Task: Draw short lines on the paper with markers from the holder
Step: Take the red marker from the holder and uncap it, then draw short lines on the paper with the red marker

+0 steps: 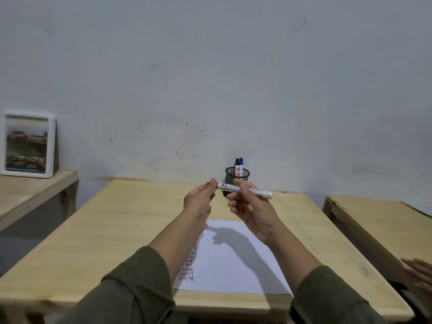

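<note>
1. Broadly, the wooden table (93, 230) gives plenty of room; keep the work over its middle, where the paper (233, 272) lies flat near the front edge, below both raised hands.
2. The paper already carries rows of short strokes down its left margin, so the next lines probably belong just beside them, on the bare white area.
3. The right hand (251, 210) is clasped around the barrel of the white marker (243, 189), holding it almost level in the air in front of the mesh holder (236, 177). It should keep that firm hold, so the barrel does not twist.
4. The left hand (198, 202) pinches the marker's left end between thumb and fingers. Whether a cap sits there I cannot tell. If so, pull straight along the barrel, not sideways.
5. The holder stands at the table's far edge with a blue-capped marker (241, 165) and a black-capped one upright inside; keep elbows clear of it.
</note>
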Motion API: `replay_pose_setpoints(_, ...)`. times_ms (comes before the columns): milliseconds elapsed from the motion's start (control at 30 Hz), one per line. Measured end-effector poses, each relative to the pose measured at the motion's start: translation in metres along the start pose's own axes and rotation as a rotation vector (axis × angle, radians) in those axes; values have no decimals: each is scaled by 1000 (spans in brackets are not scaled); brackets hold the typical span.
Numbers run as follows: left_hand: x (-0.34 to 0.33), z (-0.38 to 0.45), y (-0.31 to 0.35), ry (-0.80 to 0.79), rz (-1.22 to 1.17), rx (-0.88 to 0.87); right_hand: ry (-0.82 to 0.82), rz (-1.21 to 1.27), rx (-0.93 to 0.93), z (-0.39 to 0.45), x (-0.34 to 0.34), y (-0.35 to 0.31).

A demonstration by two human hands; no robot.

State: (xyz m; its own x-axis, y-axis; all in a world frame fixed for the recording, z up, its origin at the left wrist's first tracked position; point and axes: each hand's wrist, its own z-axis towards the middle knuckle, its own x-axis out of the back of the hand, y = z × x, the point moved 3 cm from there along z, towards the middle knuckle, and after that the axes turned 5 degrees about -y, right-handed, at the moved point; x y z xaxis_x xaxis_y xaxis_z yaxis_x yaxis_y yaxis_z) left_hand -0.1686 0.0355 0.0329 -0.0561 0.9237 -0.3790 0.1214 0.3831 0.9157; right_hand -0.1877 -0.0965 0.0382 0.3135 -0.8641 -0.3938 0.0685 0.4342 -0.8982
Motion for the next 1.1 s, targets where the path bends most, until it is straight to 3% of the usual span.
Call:
replay_pose_setpoints(300, -6, -13, -5, -269, -123, -70, 60, 199, 8, -6, -11, 7)
replay_pose_setpoints(400, -11, -15, 0, -287, -158, -100, 61, 234, 5, -5, -13, 5)
replay_pose_setpoints(800, 19, -2, 5, 126, -111, -102, -11, -25, 92, -3, -7, 11)
replay_pose_setpoints(900, 47, 0, 5, 263, 107, -151, 39, -32, 58, -5, 4, 17)
replay_pose_setpoints(1100, 87, -3, -30, 368, 670, -124, 93, -116, -28, -5, 15, 36)
